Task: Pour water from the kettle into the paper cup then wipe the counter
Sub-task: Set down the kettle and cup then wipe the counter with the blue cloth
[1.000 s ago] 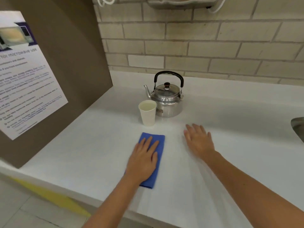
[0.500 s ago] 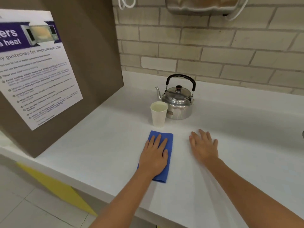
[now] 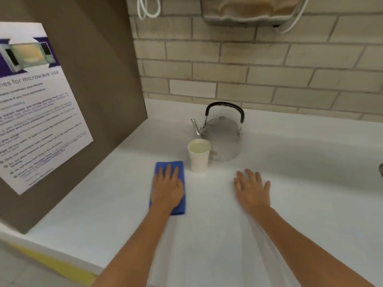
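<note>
Since prev frame, left hand [image 3: 168, 188] slid blue cloth [image 3: 179, 170] left of paper cup [image 3: 199, 155] w/ grip flat, spread; right hand [image 3: 253, 188] flat on counter [image 3: 124, 204], kettle [image 3: 222, 134] behind cup.

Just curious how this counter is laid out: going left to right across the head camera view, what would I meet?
Microwave poster → blue cloth under left hand → paper cup → right hand.

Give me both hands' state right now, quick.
Left hand: open, pressed flat on the blue cloth, not gripping it.
Right hand: open, palm flat on the bare counter, holding nothing.
</note>
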